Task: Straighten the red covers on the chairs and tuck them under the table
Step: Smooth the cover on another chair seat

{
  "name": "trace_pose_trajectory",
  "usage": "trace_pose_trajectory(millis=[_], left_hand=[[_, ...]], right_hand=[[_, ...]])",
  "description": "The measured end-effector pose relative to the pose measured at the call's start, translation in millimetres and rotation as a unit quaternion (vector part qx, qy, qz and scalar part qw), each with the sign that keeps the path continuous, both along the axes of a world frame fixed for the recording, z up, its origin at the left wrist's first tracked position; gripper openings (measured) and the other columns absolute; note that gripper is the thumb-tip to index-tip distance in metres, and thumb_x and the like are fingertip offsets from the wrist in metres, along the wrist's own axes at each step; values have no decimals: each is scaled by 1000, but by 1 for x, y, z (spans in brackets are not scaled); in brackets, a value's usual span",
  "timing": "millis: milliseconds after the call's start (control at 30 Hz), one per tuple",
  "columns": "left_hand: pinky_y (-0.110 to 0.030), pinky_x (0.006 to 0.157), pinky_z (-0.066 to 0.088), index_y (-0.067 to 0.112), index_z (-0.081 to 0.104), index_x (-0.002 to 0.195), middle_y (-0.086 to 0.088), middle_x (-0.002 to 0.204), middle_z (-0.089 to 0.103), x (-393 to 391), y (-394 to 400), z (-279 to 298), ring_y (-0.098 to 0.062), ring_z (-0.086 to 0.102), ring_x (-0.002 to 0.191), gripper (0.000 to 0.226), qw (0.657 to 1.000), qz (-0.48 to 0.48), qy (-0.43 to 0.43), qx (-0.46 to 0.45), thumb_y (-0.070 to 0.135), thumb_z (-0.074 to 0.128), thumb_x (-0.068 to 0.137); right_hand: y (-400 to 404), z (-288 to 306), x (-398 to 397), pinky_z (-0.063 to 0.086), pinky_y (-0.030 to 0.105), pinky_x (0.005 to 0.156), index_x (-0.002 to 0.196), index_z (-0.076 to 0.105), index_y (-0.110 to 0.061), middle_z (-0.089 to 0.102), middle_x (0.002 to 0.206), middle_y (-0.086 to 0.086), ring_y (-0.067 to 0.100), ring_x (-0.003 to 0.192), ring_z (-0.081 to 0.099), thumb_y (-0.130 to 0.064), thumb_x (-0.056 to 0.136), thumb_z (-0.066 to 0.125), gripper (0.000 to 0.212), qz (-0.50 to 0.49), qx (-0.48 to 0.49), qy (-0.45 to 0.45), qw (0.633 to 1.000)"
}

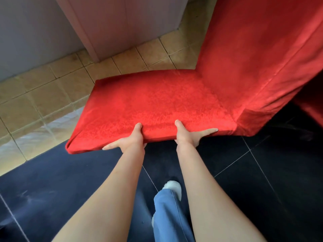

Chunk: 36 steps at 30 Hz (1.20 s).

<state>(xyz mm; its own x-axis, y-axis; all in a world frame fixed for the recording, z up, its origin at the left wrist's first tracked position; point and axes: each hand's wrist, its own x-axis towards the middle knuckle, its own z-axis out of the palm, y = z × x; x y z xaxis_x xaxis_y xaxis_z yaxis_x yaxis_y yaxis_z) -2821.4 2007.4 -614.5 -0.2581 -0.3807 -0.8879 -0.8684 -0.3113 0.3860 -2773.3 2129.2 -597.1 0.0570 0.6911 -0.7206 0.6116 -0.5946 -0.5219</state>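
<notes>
Both bare hands grip the near side edge of a chair's seat, which is wrapped in a bright red, faintly patterned fabric cover [157, 105]. The left hand [129, 139] has its thumb lying on top of the seat and its fingers spread leftward along and under the hem of the cloth, so the edge is pinched between thumb and fingers. The right hand [187, 135] holds the same edge a little nearer the chair back, thumb on top, forefinger stretched rightward along the seat's side, the other fingers hidden beneath. The two hands are near one another but apart, with red cloth between them.

The cover lies smooth and taut across the seat top; at the near left corner it folds into a small point. To the right, the cloth runs up the tall chair back [258, 55] with a seam line down its side and loose creases where back meets seat. A further piece of red fabric [311, 110] shows at the right edge.

The chair stands where beige floor tiles [43, 95] meet dark glossy floor tiles [253, 180]. Behind it rises a pale grey wall panel [108, 23]. Below the forearms are a blue trouser leg [169, 215] and a white shoe [173, 186].
</notes>
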Motion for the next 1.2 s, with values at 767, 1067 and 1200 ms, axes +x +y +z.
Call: trace_pose_trajectory(millis=[767, 1067, 1200], left_hand=[[-30, 46, 46, 12, 10, 145, -5, 112, 38, 23, -113, 62, -22, 52, 81, 108, 989, -49, -89, -103, 28, 85, 69], [-43, 75, 58, 11, 8, 146, -12, 123, 50, 34, -180, 74, -32, 60, 95, 114, 976, -96, -122, -154, 30, 86, 65], [-45, 82, 57, 8, 18, 143, -16, 128, 50, 46, -207, 84, -34, 62, 96, 105, 972, -108, -141, -155, 32, 85, 66]], right_hand=[[-121, 79, 23, 44, 41, 90, 141, -31, -49, 45, 131, 21, 36, 103, 60, -39, 75, 81, 131, 1, -54, -93, 994], [-187, 96, 43, 46, 41, 84, 143, -33, -41, 47, 125, 25, 37, 92, 61, -43, 74, 80, 132, 9, -67, -140, 988], [-213, 104, 53, 45, 43, 85, 144, -32, -39, 46, 128, 26, 42, 100, 60, -45, 74, 79, 131, 19, -72, -170, 983]])
